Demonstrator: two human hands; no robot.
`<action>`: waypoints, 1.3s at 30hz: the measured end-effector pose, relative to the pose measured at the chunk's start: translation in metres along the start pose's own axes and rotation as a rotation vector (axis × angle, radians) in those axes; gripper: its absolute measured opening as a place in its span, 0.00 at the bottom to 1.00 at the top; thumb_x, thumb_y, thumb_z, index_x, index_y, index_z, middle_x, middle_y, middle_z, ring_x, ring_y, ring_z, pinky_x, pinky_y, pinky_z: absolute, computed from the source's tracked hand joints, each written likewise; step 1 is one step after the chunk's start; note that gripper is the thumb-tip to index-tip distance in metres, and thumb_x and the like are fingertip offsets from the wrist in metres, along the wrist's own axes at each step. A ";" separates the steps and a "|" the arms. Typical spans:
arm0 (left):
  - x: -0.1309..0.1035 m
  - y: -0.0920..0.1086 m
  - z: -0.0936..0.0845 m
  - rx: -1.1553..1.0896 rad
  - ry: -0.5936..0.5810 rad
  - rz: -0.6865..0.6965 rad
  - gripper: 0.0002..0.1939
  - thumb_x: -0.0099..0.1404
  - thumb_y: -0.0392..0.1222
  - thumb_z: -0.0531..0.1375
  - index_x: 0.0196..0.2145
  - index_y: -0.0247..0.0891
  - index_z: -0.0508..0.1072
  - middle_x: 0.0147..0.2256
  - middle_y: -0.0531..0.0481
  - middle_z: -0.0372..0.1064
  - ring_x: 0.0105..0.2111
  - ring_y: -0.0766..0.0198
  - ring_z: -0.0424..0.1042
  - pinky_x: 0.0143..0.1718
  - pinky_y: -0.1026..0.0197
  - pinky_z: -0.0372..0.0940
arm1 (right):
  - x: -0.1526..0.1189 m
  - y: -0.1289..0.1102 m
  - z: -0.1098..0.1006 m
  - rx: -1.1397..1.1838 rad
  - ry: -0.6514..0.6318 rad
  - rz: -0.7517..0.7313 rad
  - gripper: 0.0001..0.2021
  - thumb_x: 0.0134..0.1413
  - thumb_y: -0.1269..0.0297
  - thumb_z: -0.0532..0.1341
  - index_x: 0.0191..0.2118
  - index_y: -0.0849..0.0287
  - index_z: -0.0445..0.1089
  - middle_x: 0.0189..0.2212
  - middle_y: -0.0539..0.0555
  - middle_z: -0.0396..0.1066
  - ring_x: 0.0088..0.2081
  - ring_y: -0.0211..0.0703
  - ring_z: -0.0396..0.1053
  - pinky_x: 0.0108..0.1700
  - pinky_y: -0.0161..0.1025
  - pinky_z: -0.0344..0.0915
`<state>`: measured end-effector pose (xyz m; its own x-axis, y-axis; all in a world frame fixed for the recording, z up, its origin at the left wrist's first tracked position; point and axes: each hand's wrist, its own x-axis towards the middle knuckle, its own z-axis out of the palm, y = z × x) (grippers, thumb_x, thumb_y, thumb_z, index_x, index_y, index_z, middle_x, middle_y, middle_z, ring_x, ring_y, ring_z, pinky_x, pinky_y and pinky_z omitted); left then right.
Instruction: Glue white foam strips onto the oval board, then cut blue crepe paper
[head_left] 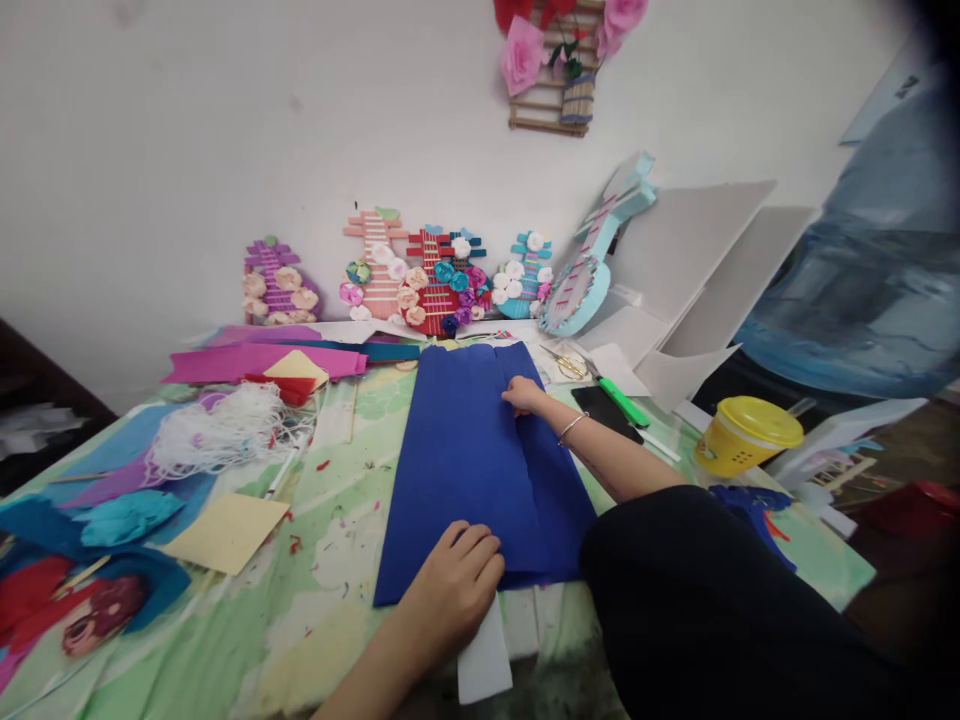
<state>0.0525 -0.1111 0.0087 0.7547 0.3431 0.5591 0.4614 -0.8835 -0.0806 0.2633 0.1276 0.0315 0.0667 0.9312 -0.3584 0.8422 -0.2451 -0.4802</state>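
Observation:
A large sheet of deep blue crepe paper (465, 450) lies folded over itself on the table, its overlapping edge running lengthwise right of the middle. My right hand (523, 395) pinches that edge near the far end. At the near edge, my left hand (454, 580) has its fingers curled together on the blue paper; its thumb is hidden. A white strip (484, 660) sticks out toward me from under the left hand and the paper.
Left are white yarn (217, 435), a beige sheet (229, 530) and coloured paper. To the right lie gold scissors (568, 365), a green cutter (621, 402), a black phone (604, 412) and a yellow tub (746, 437). Flowered paper instruments (431, 285) lean on the wall.

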 end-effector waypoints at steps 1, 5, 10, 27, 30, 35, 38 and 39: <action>0.001 0.000 -0.001 -0.009 -0.014 0.003 0.12 0.65 0.28 0.46 0.33 0.31 0.69 0.37 0.44 0.70 0.40 0.59 0.67 0.45 0.53 0.60 | 0.000 0.001 0.000 -0.001 0.007 0.001 0.14 0.59 0.60 0.56 0.47 0.62 0.65 0.43 0.56 0.67 0.39 0.40 0.69 0.40 0.43 0.68; 0.003 0.002 0.006 -0.023 -0.061 0.041 0.12 0.64 0.27 0.47 0.32 0.31 0.69 0.37 0.43 0.70 0.41 0.59 0.66 0.45 0.53 0.60 | -0.002 0.007 0.002 -0.019 0.034 -0.001 0.14 0.59 0.60 0.56 0.47 0.62 0.65 0.43 0.56 0.67 0.39 0.40 0.69 0.39 0.42 0.69; 0.000 0.013 0.015 0.007 -0.069 -0.020 0.10 0.63 0.28 0.49 0.32 0.33 0.68 0.37 0.45 0.70 0.41 0.59 0.66 0.46 0.52 0.59 | -0.006 0.015 0.004 -0.078 0.074 -0.035 0.14 0.58 0.60 0.56 0.48 0.62 0.65 0.44 0.56 0.67 0.40 0.41 0.68 0.40 0.43 0.68; 0.010 0.064 -0.028 0.134 -0.683 -1.145 0.21 0.62 0.45 0.51 0.49 0.27 0.63 0.32 0.38 0.72 0.28 0.50 0.74 0.26 0.57 0.64 | -0.016 0.017 0.018 -0.204 0.251 -0.171 0.14 0.58 0.60 0.57 0.48 0.62 0.65 0.45 0.56 0.67 0.43 0.43 0.67 0.44 0.46 0.67; 0.005 0.057 -0.035 0.135 -0.692 -1.177 0.22 0.62 0.46 0.50 0.49 0.28 0.62 0.33 0.38 0.72 0.29 0.51 0.74 0.27 0.57 0.64 | -0.015 0.013 0.022 -0.192 0.288 -0.178 0.15 0.58 0.60 0.56 0.48 0.61 0.65 0.45 0.56 0.67 0.43 0.43 0.67 0.44 0.46 0.67; -0.011 0.043 -0.050 0.182 -0.730 -1.201 0.21 0.62 0.49 0.50 0.47 0.30 0.62 0.34 0.38 0.71 0.32 0.48 0.74 0.30 0.54 0.65 | -0.012 0.006 0.033 -0.170 0.309 -0.204 0.15 0.59 0.60 0.56 0.49 0.61 0.64 0.46 0.56 0.66 0.43 0.43 0.67 0.44 0.47 0.66; -0.020 0.037 -0.056 0.186 -0.750 -1.211 0.19 0.61 0.50 0.50 0.42 0.33 0.63 0.34 0.39 0.71 0.33 0.46 0.74 0.30 0.52 0.64 | -0.010 0.004 0.039 -0.153 0.307 -0.216 0.15 0.59 0.60 0.56 0.49 0.61 0.64 0.46 0.56 0.66 0.43 0.43 0.67 0.44 0.47 0.66; -0.022 0.035 -0.057 0.191 -0.750 -1.209 0.18 0.61 0.50 0.50 0.41 0.33 0.63 0.35 0.40 0.71 0.33 0.47 0.74 0.30 0.53 0.64 | -0.009 0.004 0.040 -0.146 0.308 -0.218 0.15 0.59 0.60 0.56 0.49 0.61 0.64 0.46 0.56 0.66 0.43 0.44 0.67 0.44 0.47 0.66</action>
<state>0.0256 -0.1679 0.0406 -0.1036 0.9761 -0.1911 0.9946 0.1017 -0.0194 0.2444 0.1072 0.0006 0.0164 0.9998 0.0067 0.9200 -0.0125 -0.3918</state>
